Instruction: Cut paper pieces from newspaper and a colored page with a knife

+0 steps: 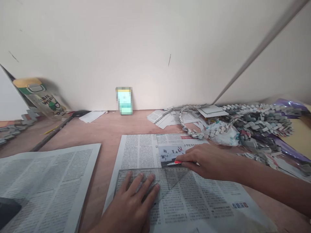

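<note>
The right hand (202, 160) clamped a utility knife (178, 161) beside a set square (173, 177) under the splayed left hand (136, 201); cutting newspaper (201, 205), apparently underway, next needed steadiness.

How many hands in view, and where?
2: the left hand spread on the transparent set square, the right hand holding a red-and-silver cutter at the set square's far edge.

Left hand (132, 205) palm down, fingers spread and pointing forward, wrist near the lower edge, right hand (206, 160) curled in a pinching grip, fingertips toward the left, bare right forearm (264, 183) slanting in from the right.
</note>
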Action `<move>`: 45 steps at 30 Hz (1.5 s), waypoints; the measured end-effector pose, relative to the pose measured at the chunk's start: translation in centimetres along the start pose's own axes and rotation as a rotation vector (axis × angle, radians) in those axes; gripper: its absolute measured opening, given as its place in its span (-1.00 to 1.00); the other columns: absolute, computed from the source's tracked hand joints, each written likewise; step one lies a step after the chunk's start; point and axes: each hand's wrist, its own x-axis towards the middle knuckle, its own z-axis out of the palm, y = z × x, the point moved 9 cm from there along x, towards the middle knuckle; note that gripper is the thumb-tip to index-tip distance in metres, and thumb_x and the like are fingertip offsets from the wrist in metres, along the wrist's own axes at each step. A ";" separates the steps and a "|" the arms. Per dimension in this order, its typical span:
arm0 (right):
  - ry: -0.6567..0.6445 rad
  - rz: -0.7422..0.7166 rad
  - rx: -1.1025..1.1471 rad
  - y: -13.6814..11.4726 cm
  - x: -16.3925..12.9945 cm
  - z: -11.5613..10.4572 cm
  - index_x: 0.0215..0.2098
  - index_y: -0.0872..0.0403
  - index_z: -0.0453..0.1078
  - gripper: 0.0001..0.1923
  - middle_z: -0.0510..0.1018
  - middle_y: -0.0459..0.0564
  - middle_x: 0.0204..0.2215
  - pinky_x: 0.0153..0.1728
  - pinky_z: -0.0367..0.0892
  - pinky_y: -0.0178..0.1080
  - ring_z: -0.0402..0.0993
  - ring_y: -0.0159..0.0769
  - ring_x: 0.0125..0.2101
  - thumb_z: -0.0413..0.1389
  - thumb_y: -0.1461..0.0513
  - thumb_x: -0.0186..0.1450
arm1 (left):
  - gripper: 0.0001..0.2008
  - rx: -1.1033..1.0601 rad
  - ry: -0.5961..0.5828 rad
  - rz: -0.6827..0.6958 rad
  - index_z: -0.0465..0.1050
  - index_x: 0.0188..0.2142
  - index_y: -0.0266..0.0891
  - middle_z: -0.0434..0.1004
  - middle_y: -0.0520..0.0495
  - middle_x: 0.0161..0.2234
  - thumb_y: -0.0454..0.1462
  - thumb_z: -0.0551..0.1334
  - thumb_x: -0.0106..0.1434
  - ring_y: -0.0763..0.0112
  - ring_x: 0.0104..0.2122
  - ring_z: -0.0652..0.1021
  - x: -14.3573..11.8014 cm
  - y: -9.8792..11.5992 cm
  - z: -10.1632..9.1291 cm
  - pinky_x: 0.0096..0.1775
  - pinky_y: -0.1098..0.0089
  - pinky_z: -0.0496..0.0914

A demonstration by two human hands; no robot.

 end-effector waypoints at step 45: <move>-0.002 0.093 0.278 2.4 14.3 1.2 -0.15 0.09 0.34 -0.48 0.44 0.15 -0.17 -0.30 0.23 -0.12 0.34 0.02 -0.19 0.18 -0.03 0.03 | 0.06 -0.325 -0.372 -0.409 -0.06 0.27 -0.10 -0.13 -0.21 0.30 0.17 0.28 -0.16 -0.15 0.24 -0.03 4.0 -14.6 0.9 0.10 -0.07 0.08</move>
